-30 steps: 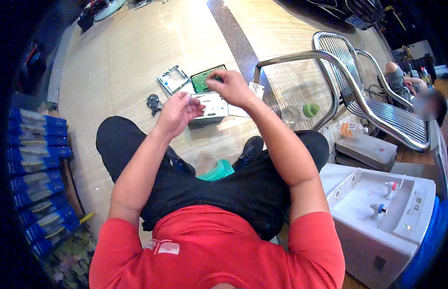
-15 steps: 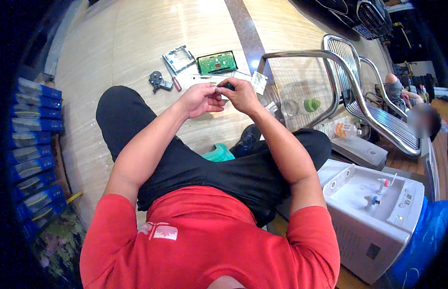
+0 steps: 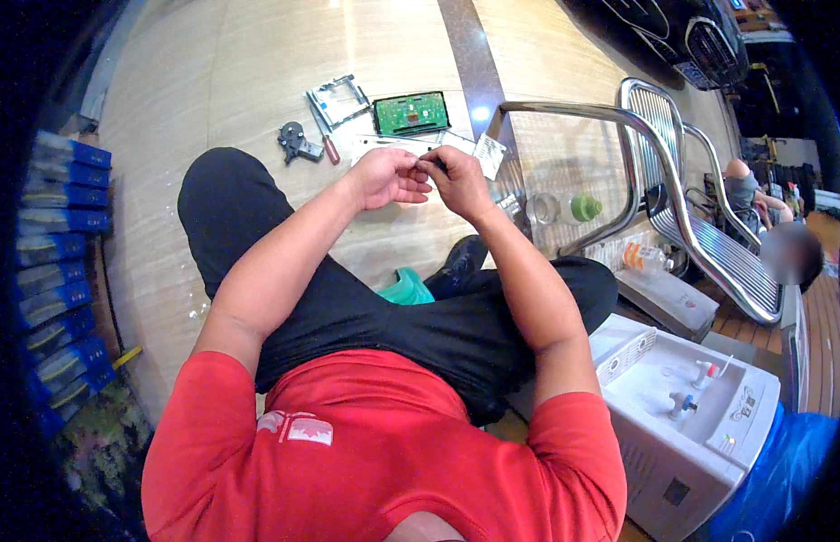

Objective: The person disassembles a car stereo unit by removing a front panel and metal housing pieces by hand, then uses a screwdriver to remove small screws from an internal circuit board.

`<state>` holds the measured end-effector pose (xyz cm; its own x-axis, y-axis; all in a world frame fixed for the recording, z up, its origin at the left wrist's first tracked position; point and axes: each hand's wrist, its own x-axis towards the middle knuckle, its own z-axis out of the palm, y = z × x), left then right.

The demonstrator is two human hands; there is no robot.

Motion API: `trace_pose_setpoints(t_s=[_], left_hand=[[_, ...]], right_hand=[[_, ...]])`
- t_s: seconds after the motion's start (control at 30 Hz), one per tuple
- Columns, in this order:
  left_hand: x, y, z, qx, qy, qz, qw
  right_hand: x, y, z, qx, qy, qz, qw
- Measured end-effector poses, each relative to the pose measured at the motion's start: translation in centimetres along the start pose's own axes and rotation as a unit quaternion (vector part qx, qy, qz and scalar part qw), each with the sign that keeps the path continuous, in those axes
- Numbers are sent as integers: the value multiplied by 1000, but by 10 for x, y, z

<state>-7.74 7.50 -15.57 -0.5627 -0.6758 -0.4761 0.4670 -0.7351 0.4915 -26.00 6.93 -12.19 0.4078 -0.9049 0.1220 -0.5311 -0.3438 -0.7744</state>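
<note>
My left hand (image 3: 387,179) and my right hand (image 3: 457,181) meet at the fingertips above the floor, both closed in a pinch. A small dark piece (image 3: 435,157) shows at the right fingers; it is too small to name, and whatever the left fingertips grip is hidden. Just beyond the hands lies a green circuit board (image 3: 411,114) in a black frame. Left of it are a silver metal bracket (image 3: 338,101), a screwdriver with a red handle (image 3: 331,151) and a dark grey motor-like part (image 3: 298,143). White paper (image 3: 489,155) lies beside my right hand.
A chrome metal chair (image 3: 641,122) stands at the right, with a green-topped container (image 3: 585,208) and a plastic bottle (image 3: 644,256) near it. A white water dispenser (image 3: 677,434) is close on my right. Blue boxes (image 3: 63,221) are stacked at left. Another person (image 3: 754,194) is at far right.
The two hands stay together at the fingertips, with a slight shift of the fingers. The whole view has turned a little; the parts on the floor lie as before.
</note>
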Motion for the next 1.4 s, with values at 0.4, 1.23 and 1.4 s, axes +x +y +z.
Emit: trace_pose_setpoints(t_s=[0.4,1.23,1.4], left_hand=[[29,21,-11,173,205,119,956],[42,-4,-30,549,264,164,776],[36,2,-28,550,257,181,774]], right_hand=[[10,130,-16,-188,92,184,960],[-52,292,113,-140,-4,476,868],[-46,282,108,-120,38,480,868]])
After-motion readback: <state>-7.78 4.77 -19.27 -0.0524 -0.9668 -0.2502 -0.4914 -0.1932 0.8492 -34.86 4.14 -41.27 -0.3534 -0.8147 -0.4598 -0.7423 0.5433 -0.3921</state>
